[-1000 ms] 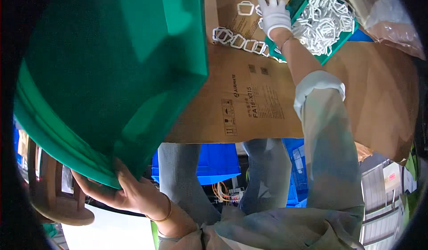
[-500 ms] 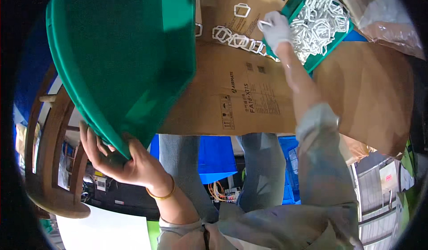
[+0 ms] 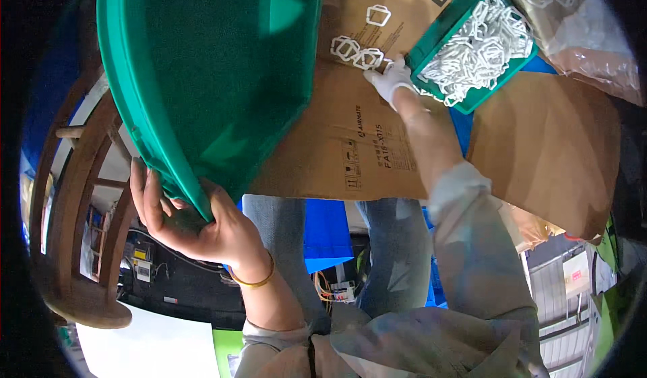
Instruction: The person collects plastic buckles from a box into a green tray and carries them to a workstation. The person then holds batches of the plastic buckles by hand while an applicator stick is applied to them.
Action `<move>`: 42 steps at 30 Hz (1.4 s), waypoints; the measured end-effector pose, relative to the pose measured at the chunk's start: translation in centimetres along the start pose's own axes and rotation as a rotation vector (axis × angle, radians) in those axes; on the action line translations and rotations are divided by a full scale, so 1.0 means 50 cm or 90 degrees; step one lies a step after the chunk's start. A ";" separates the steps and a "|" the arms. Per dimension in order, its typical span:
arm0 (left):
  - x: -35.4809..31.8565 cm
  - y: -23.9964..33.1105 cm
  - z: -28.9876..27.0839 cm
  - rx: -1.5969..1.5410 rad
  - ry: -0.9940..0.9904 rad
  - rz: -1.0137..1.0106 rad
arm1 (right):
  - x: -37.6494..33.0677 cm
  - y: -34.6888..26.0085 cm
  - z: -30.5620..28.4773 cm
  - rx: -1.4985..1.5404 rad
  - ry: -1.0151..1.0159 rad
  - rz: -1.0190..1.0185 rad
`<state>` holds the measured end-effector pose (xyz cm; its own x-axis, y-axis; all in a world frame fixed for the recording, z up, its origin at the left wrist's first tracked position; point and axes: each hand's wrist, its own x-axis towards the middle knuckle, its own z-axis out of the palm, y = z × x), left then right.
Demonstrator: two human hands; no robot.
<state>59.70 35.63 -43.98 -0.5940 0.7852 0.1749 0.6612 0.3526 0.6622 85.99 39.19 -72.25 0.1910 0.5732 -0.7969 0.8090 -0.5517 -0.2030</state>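
My bare left hand (image 3: 195, 219) is closed around the lower corner of a large green plastic bin (image 3: 128, 101), its thumb over the rim and its fingers beneath. The bin stands tilted on the left, its hollow side toward me. My right hand (image 3: 392, 81), in a white glove, is low on the cardboard (image 3: 330, 128), its fingers around white plastic buckles (image 3: 388, 63); how many is hidden. Left of those fingers lie more loose white buckles (image 3: 345, 49), and a single one sits farther back. A smaller green bin (image 3: 431, 37) heaped with white buckles (image 3: 482, 47) is just right of the glove.
Clear plastic bags (image 3: 579, 34) lie at the far right, one with white pieces inside. A brown cardboard flap (image 3: 546, 149) spreads on the right. At the left stands a wooden chair (image 3: 84, 223). Blue plastic (image 3: 327, 233) shows below between my legs.
My right hand has moved left and nearer, from beside the small bin's edge down to the loose buckles. Fewer buckles show in the row. The large bin and left hand have shifted right in view.
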 end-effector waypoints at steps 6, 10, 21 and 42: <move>0.000 -0.011 -0.009 0.049 -0.005 0.006 | -0.014 -0.135 0.077 0.072 0.097 0.137; 0.000 -0.009 0.002 0.022 0.001 -0.004 | 0.024 -0.168 0.119 0.091 0.177 0.190; 0.008 -0.007 0.002 0.061 -0.022 0.002 | 0.056 -0.102 0.116 0.037 0.223 0.143; -0.002 -0.003 0.007 0.030 0.008 -0.025 | 0.012 -0.137 0.056 -0.070 0.087 -0.056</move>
<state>59.83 35.68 -44.34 -0.6259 0.7637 0.1584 0.6572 0.4070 0.6344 79.01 41.62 -72.93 0.1843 0.6980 -0.6920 0.8801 -0.4307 -0.2000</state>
